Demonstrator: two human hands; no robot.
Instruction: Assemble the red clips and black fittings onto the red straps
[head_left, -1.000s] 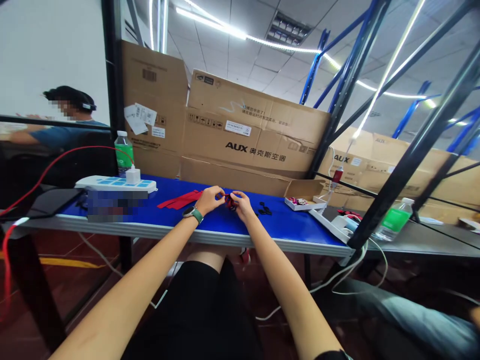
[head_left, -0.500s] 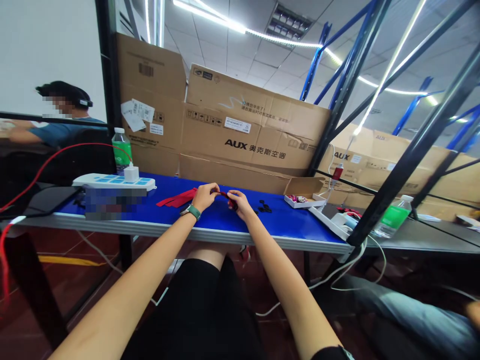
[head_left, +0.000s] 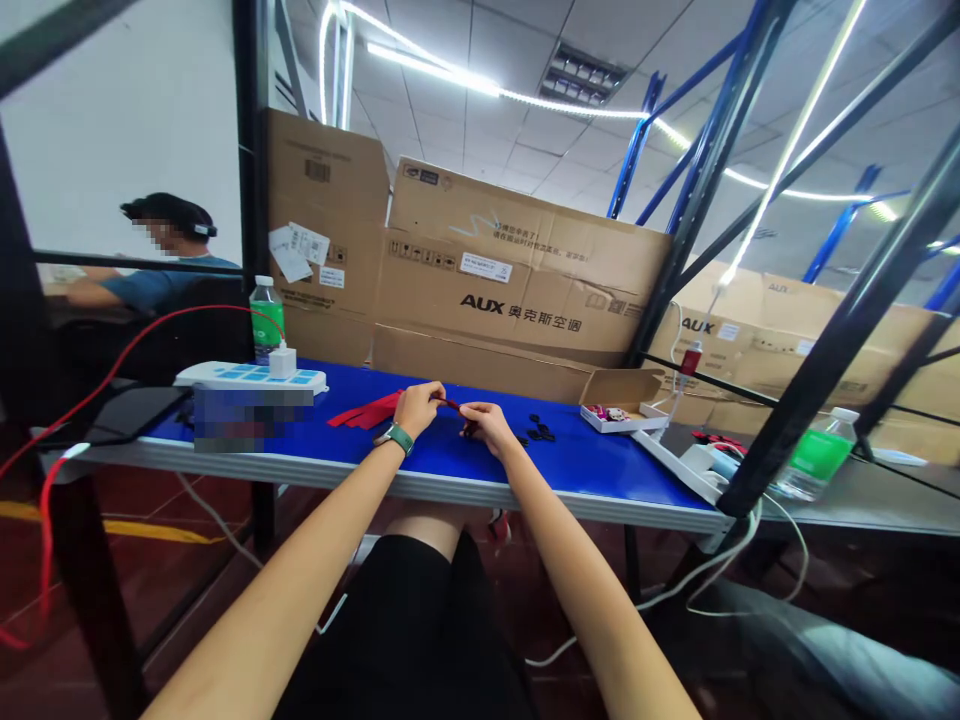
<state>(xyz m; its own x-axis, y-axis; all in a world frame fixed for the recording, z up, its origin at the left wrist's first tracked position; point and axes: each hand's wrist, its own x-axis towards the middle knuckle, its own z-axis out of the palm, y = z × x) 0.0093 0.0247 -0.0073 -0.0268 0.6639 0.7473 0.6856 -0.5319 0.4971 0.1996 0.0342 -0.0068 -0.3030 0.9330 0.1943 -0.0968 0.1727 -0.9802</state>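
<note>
Over the blue tabletop, my left hand (head_left: 420,408) is closed in a pinch on one end of a thin red strip (head_left: 451,404). My right hand (head_left: 487,424) grips the other end, with something dark partly hidden under its fingers. The strip spans the short gap between both hands. Just left of my left hand several flat red strips (head_left: 366,411) lie fanned out on the table. Small black pieces (head_left: 540,431) rest to the right of my right hand; their kind is too small to tell.
A white power strip (head_left: 251,376) with a plugged charger and a green-labelled bottle (head_left: 268,322) stand at left. An open small box (head_left: 624,420) sits at right, near cables and a black rack post (head_left: 780,400). Cardboard (head_left: 517,300) walls the back. A person (head_left: 176,255) sits beyond.
The camera view has shifted, so the scene appears lower and further right. My hands keep hold of the red strip, and my right hand's fingers have moved slightly along it.
</note>
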